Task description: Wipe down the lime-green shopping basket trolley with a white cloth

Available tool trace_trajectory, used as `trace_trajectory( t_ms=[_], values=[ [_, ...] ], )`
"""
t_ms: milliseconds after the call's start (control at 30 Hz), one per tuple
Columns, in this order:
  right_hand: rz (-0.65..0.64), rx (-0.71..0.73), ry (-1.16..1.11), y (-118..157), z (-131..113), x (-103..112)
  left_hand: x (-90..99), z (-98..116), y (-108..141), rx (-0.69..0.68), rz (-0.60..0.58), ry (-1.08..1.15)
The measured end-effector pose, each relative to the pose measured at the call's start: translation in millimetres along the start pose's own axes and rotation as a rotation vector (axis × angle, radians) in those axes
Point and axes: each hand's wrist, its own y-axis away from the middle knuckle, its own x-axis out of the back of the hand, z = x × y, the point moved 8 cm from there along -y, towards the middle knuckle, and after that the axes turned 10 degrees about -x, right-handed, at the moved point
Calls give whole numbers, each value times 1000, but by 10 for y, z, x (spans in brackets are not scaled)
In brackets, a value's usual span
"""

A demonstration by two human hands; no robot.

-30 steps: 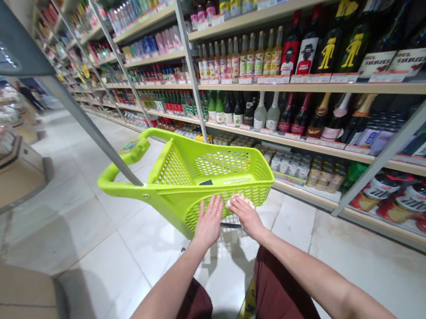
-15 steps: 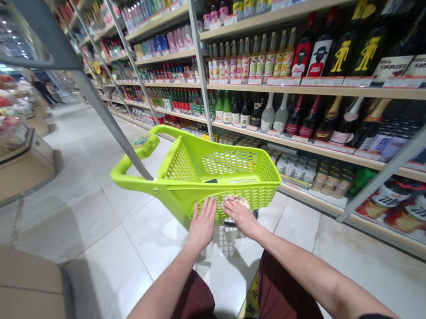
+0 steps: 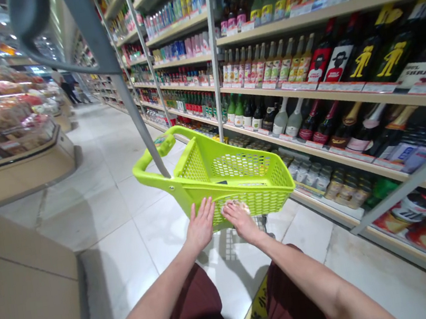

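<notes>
A lime-green plastic shopping basket cart (image 3: pixel 184 184) with a grey pole handle (image 3: pixel 136 112) stands in front of me on the tiled floor. My left hand (image 3: pixel 201 222) rests with fingers stretched against its near side wall. To the right of it, my right hand (image 3: pixel 240 220) presses a crumpled whitish cloth (image 3: pixel 244 207) on the same perforated wall, with its fingers over the cloth. A small dark item (image 3: pixel 222 182) lies inside the basket.
Shelves of bottles (image 3: pixel 340 88) and cans run along the right side. A beige counter (image 3: pixel 27 310) stands at the near left, with a packaged-food display (image 3: pixel 3 126) behind it. A person (image 3: pixel 64 87) is far down the aisle. Yellow floor marking (image 3: pixel 259 302) shows between my knees.
The view has turned slightly left, so the cart and shelves appear further right. My right hand and the cloth sit slightly further left along the basket wall.
</notes>
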Motion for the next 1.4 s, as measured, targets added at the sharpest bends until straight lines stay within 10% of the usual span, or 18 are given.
trace_trajectory(
  t_ms=[233, 500, 700, 933, 1233, 1400],
  values=[
    [214, -3, -70, -626, -280, 563, 314, -301, 30, 77, 105, -29],
    [-37, 83, -65, -456, -375, -103, 147, -332, 240, 98, 85, 69],
    [56, -56, -468, -629, -688, 370, 105, -636, 284, 425, 413, 888],
    [222, -285, -604, -797, -593, 591, -45, -251, 203, 699, 283, 1994],
    [-53, 103, -229, -555, -907, 244, -16, -296, 378, 851, 274, 2030],
    [3, 171, -173, -751, -875, 269, 56, -563, 569, 806, 106, 1776]
  ],
)
